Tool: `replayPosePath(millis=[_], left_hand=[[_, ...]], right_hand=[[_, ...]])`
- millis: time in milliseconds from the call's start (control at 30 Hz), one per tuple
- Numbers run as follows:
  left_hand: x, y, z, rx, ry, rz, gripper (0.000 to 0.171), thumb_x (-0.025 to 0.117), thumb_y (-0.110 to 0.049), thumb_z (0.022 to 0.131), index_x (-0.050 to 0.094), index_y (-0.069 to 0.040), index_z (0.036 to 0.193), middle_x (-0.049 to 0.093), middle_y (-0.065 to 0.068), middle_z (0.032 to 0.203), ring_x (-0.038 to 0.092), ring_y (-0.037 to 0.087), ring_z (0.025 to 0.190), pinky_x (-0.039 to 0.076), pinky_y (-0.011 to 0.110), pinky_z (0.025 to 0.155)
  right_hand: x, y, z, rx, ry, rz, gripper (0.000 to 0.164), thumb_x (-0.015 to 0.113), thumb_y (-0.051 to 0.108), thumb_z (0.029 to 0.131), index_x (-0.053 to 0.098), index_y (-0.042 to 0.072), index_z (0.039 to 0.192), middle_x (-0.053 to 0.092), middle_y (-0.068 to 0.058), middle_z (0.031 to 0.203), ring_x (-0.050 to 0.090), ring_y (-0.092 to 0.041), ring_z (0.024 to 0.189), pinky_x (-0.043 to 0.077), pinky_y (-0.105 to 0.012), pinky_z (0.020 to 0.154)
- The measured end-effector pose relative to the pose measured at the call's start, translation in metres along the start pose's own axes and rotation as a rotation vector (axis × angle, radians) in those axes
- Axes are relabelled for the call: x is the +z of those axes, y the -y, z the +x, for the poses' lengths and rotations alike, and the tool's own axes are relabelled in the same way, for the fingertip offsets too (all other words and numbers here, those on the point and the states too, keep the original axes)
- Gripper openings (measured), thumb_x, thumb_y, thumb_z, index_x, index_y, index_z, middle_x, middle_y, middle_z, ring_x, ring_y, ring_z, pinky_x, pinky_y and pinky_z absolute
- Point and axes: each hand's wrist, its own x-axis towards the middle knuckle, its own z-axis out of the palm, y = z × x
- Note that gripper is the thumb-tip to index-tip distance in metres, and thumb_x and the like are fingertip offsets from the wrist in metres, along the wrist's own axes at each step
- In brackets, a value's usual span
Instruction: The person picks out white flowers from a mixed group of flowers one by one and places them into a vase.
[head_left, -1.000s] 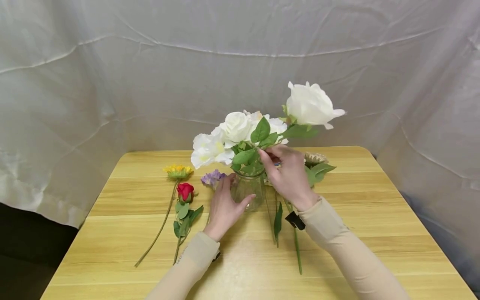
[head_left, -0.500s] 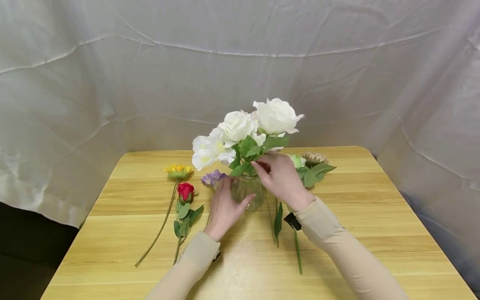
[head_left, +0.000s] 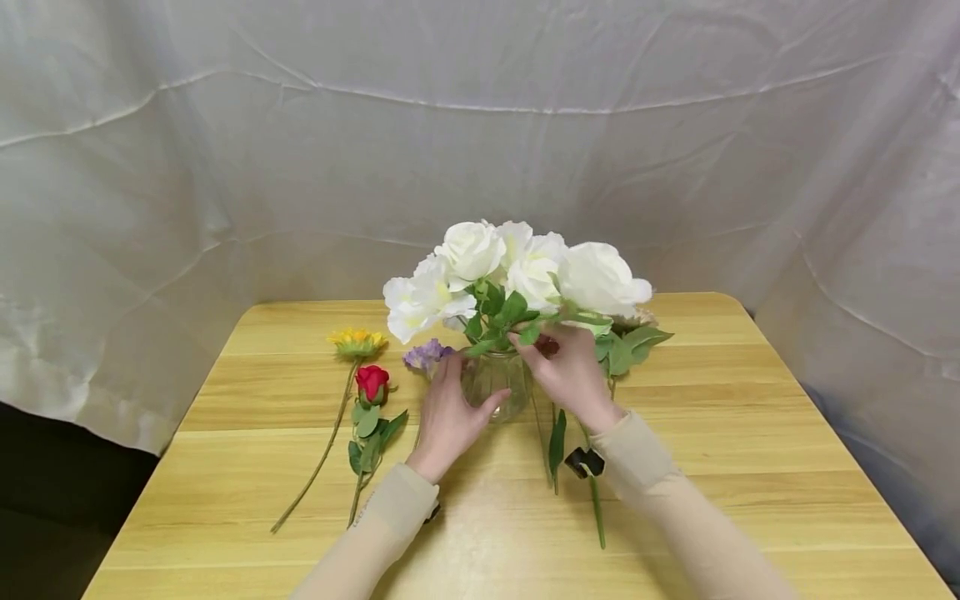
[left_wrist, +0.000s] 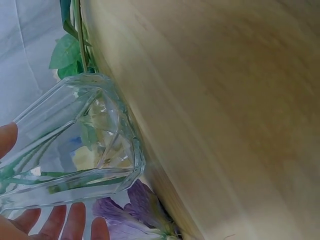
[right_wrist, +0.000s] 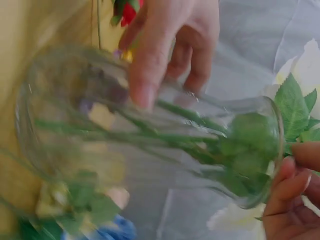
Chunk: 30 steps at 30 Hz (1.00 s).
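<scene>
My left hand (head_left: 453, 417) holds the clear glass vase (head_left: 487, 385) from the left, thumb in front and fingers behind, as the right wrist view also shows. The vase stands upright with several green stems inside. A bunch of white flowers (head_left: 472, 252) with green leaves (head_left: 491, 300) fans out above its mouth. At the right side of the rim, my right hand (head_left: 573, 371) pinches the stem of a large white rose (head_left: 600, 279), whose head leans right. The lower end of that stem cannot be told apart from the others in the vase.
Left of the vase lie a yellow flower (head_left: 357, 342), a red rose (head_left: 372, 384) and a purple flower (head_left: 426, 356). To the right, a beige flower with green leaves (head_left: 636, 346) and several stems (head_left: 596, 508) lie on the wooden table (head_left: 720, 433).
The large white rose swung left over the bunch, then right and lower, level with the other blooms. My right hand shifted slightly with it. My left hand stayed on the vase.
</scene>
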Motion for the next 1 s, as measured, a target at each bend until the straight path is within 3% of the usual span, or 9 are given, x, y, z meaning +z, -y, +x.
replayPosePath(millis=[133,233,367,500,600,767,1000], left_hand=[[0.0,0.001,-0.001,-0.002,0.0,-0.003,0.069,0.073,-0.05,0.076,0.048,-0.006,0.123,0.056,0.011,0.111,0.058,0.028,0.093,0.051,0.039,0.076],[0.0,0.002,-0.001,-0.001,-0.001,-0.003,0.07,0.072,-0.05,0.077,0.048,-0.005,0.124,0.055,0.01,0.114,0.058,0.028,0.096,0.052,0.04,0.078],[0.0,0.003,-0.002,0.002,0.004,-0.016,0.069,0.073,-0.047,0.078,0.047,-0.006,0.128,0.055,0.009,0.118,0.057,0.028,0.1,0.052,0.041,0.081],[0.0,0.003,-0.002,-0.008,0.011,-0.029,0.068,0.074,-0.044,0.078,0.047,-0.009,0.13,0.055,0.007,0.118,0.058,0.027,0.099,0.052,0.041,0.079],[-0.001,0.003,-0.002,-0.011,0.012,-0.032,0.068,0.074,-0.043,0.078,0.047,-0.01,0.131,0.055,0.007,0.118,0.057,0.026,0.098,0.052,0.04,0.077],[-0.001,0.002,-0.002,-0.006,0.015,-0.032,0.068,0.074,-0.042,0.077,0.047,-0.011,0.131,0.055,0.005,0.119,0.057,0.026,0.099,0.051,0.04,0.078],[-0.003,0.001,-0.002,-0.02,0.026,-0.034,0.069,0.074,-0.043,0.078,0.046,-0.011,0.132,0.054,0.005,0.121,0.057,0.027,0.102,0.051,0.042,0.081]], right_hand=[[-0.004,0.016,-0.006,0.1,-0.048,0.187,0.009,0.065,-0.002,0.084,0.069,-0.005,0.091,0.068,-0.015,0.07,0.039,-0.005,0.04,0.035,-0.019,0.036],[-0.006,0.023,-0.011,0.157,-0.092,0.309,0.007,0.06,-0.01,0.083,0.065,-0.013,0.087,0.066,-0.023,0.07,0.051,-0.003,0.048,0.047,-0.017,0.044],[-0.004,0.018,-0.014,0.092,-0.171,0.377,0.006,0.059,-0.012,0.083,0.062,-0.016,0.081,0.064,-0.028,0.071,0.062,-0.007,0.059,0.055,-0.022,0.053],[0.001,0.005,-0.011,-0.05,-0.246,0.27,0.004,0.064,-0.008,0.083,0.065,-0.011,0.082,0.066,-0.021,0.069,0.061,-0.015,0.054,0.053,-0.023,0.049],[0.003,-0.003,-0.007,-0.103,-0.27,0.19,0.006,0.067,-0.001,0.084,0.068,-0.007,0.085,0.068,-0.014,0.071,0.061,-0.018,0.053,0.053,-0.023,0.05],[0.003,-0.006,-0.006,-0.078,-0.245,0.144,0.01,0.067,0.007,0.086,0.069,-0.002,0.081,0.068,-0.011,0.071,0.06,-0.014,0.054,0.053,-0.024,0.05],[0.0,0.005,-0.008,0.046,-0.255,0.162,0.012,0.067,0.001,0.085,0.066,-0.005,0.075,0.067,-0.017,0.067,0.052,-0.012,0.044,0.04,-0.019,0.039]])
